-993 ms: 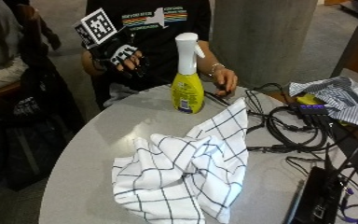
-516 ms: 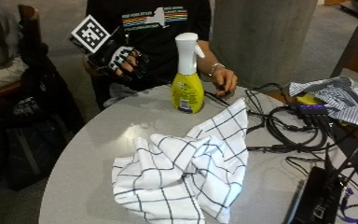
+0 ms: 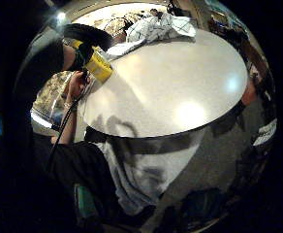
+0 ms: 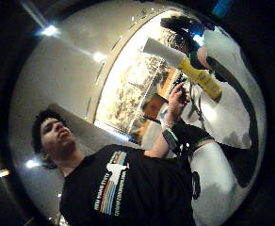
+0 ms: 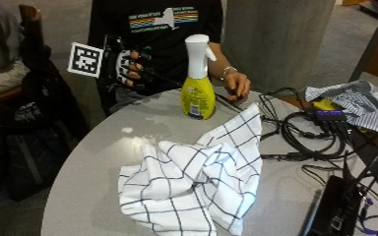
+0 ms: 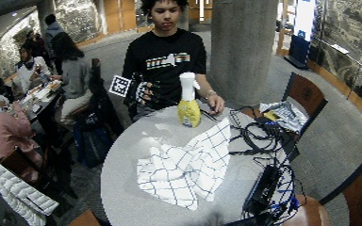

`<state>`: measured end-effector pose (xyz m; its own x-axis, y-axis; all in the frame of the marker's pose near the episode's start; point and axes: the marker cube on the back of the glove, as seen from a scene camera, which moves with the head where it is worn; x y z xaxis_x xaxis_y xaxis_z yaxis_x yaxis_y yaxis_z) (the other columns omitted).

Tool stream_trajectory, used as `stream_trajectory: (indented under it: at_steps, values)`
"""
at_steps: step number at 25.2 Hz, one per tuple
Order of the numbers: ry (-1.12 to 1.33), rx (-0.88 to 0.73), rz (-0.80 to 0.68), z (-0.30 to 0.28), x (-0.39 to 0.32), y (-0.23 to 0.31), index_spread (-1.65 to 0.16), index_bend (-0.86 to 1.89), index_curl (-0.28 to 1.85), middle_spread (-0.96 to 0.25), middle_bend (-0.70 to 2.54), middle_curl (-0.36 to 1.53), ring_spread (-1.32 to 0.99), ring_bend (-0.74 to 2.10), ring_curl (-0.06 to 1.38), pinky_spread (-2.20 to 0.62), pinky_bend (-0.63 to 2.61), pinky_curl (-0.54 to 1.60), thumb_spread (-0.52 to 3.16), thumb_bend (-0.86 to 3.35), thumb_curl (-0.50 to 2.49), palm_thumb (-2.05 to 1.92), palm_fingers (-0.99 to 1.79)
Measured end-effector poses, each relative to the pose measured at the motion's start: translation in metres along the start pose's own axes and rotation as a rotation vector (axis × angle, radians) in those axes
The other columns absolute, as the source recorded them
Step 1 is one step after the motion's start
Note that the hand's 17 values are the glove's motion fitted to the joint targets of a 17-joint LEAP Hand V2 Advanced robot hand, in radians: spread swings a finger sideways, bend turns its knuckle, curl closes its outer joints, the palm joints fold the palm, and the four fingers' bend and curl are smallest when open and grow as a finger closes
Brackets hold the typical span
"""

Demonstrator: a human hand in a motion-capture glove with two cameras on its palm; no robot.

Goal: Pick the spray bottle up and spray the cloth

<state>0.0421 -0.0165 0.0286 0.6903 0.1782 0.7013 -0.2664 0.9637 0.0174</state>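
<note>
Nearest the outside camera, a white cloth (image 5: 192, 189) with a thin dark grid pattern lies crumpled in a loose heap on the round grey table (image 5: 97, 162), one corner rising to a peak toward the bottle. To its side, a tangle of black cables (image 5: 307, 132) runs across the tabletop toward a dark device (image 5: 330, 211) at the table's edge, and a striped grey garment (image 5: 359, 101) lies bunched farther out on that side. Beyond the cloth stands the spray bottle (image 5: 197, 78), upright on the table near the person's edge: a translucent yellow body with a small label low on its front, topped by a tall white trigger head whose nozzle points sideways. It stands apart from both hands. Just behind it, the person's bare left hand (image 5: 236, 84) rests on the table edge by a cable. The gloved right hand (image 5: 129, 66) hovers in the air off the table's edge, beside and well short of the bottle, its fingers loosely curled and holding nothing.
</note>
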Motion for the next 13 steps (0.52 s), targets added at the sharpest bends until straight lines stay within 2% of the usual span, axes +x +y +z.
stream_trajectory:
  at_steps: [6, 13]
  values:
    - [-0.220, 0.066, 0.022, 0.003, 0.008, -0.008, -0.32, 0.07, 0.20, -0.03, 0.30, 0.37, -0.06, 0.40, 0.34, 0.09, 0.37, 0.33, 0.97, 0.07, 0.30, 0.77, 0.89]
    - [-0.243, 0.051, 0.049, 0.023, 0.016, -0.033, -0.32, 0.08, 0.19, -0.02, 0.28, 0.38, -0.04, 0.41, 0.35, 0.11, 0.40, 0.35, 0.97, 0.03, 0.31, 0.80, 0.84]
